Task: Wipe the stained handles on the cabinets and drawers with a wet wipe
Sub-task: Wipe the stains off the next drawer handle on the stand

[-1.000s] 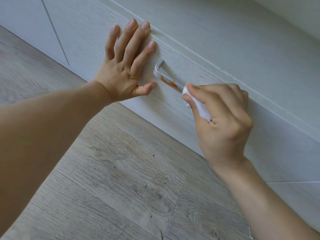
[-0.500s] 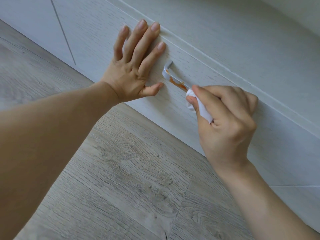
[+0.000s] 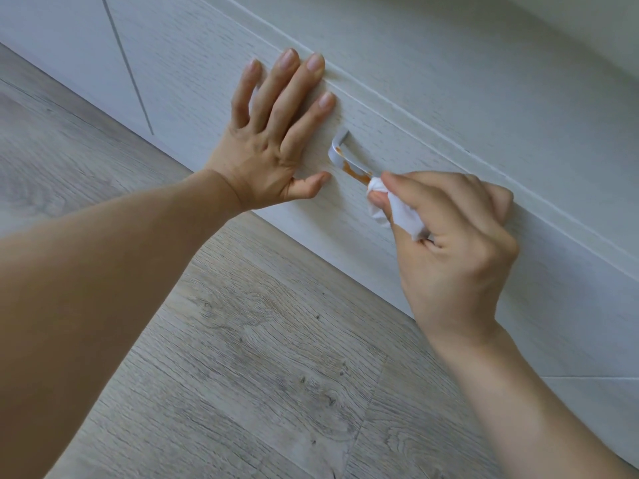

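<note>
A white bar handle (image 3: pixel 337 150) sticks out from the pale wood-grain drawer front (image 3: pixel 432 174). An orange-brown stain (image 3: pixel 352 170) runs along its visible left part. My right hand (image 3: pixel 453 243) pinches a bunched white wet wipe (image 3: pixel 394 209) and holds its tip against the handle just right of the stain, hiding the rest of the bar. My left hand (image 3: pixel 273 140) lies flat with fingers spread on the drawer front, just left of the handle.
Grey wood-look floor (image 3: pixel 242 357) runs below the cabinet base. A vertical seam (image 3: pixel 128 67) divides the cabinet fronts at the upper left. Another drawer front (image 3: pixel 449 46) sits above the horizontal gap. A seam line (image 3: pixel 587 377) shows low on the right.
The view has shifted slightly, so hands and handle sit a little further right in frame. The wipe stays against the handle at the stain's right end; my left hand stays flat.
</note>
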`<state>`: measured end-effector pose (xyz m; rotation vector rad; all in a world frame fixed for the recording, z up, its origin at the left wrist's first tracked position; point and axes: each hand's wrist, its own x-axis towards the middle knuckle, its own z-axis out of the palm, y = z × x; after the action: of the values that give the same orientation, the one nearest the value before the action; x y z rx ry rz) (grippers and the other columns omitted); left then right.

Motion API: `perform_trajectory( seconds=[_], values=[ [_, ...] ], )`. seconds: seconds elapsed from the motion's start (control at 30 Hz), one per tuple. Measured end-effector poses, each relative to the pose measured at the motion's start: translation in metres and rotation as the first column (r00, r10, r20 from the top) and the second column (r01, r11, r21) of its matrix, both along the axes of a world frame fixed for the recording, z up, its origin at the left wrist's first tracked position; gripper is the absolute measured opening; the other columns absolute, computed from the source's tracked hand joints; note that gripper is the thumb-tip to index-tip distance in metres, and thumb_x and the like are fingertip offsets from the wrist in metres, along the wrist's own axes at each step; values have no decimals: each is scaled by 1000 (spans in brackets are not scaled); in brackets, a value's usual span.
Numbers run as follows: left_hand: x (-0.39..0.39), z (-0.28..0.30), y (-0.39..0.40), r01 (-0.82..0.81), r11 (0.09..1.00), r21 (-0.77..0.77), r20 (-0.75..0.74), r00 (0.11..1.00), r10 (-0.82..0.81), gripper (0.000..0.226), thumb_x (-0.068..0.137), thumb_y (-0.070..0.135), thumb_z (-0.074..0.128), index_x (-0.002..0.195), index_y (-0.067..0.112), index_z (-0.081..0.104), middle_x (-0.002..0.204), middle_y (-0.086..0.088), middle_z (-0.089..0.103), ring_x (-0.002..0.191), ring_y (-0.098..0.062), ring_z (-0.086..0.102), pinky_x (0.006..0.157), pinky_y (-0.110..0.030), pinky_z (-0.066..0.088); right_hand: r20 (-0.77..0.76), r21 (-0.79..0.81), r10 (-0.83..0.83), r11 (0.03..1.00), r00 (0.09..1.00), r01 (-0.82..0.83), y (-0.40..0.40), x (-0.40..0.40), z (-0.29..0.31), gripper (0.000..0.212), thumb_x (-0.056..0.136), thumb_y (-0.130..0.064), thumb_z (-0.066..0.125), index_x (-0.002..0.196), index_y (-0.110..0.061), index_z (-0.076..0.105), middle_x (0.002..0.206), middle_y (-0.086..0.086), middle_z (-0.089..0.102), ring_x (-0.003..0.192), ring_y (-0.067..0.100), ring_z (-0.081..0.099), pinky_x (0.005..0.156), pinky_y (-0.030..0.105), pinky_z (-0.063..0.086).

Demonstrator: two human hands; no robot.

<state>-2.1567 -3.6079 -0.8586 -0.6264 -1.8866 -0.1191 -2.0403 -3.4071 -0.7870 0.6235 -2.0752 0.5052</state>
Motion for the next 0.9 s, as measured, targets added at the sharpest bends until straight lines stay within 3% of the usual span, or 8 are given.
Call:
perform_trajectory(
  seconds=[0.17,0.33,0.47,0.63,0.9],
  values=[
    [2,1,0,-7,1000,2,2,1000,7,70,91,58,28,139,8,21,141,-22,22,145,-18,-13,116,-41,0,19,2,-25,1000,1000,25,-2,1,-1,9,90,-12,69,83,-10,74,78,1,70,70,18,62,71,34,36],
    [2,1,1,-3,1000,11,-10,1000,4,69,92,58,27,140,8,22,141,-21,23,146,-18,-11,116,-42,2,36,-33,-33,999,999,35,-5,-1,0,4,86,-11,72,85,-8,75,81,15,61,70,28,53,65,39,41],
    [0,-2,1,6,1000,-1,-28,1000,-6,75,93,58,24,151,18,2,142,-20,23,146,-18,-11,116,-42,3,-68,92,-67,993,995,74,0,-2,-1,13,92,-14,65,88,-9,76,79,13,64,75,24,48,66,36,35],
    [-2,-4,0,10,1000,6,-40,999,-10,80,92,59,28,152,17,-3,142,-20,23,146,-19,-9,116,-41,1,-218,225,-98,963,971,147,3,-2,-6,7,88,-16,72,86,-13,77,78,8,69,75,21,48,60,35,36],
    [-7,-7,2,1,1000,7,-59,998,0,80,91,59,29,153,16,-1,144,-19,24,146,-21,-7,117,-42,-1,-143,86,-12,996,990,24,-4,-11,0,11,89,1,65,90,-4,75,72,14,64,59,29,54,58,37,42]
  ],
)
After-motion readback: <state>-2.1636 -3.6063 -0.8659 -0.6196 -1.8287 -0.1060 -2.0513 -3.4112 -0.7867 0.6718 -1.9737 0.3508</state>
